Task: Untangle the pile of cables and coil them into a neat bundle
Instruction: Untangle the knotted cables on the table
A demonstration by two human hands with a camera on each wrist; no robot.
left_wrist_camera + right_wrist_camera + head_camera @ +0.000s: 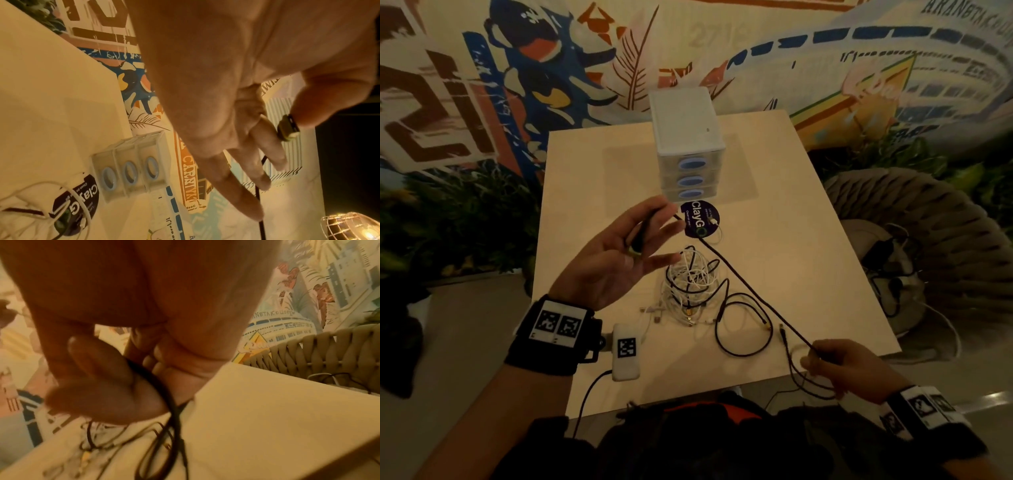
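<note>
Two hands stretch one black cable (743, 284): left fingers (654, 219) pinch its plug, right fingers (812, 359) grip its loops.

black cable (739, 274) | white cables (688, 274) | cream table (808, 222)

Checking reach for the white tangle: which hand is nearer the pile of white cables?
Left. The left hand hovers just left of the white cable pile, holding a black cable; the right hand holds it at the table's near right edge.
</note>
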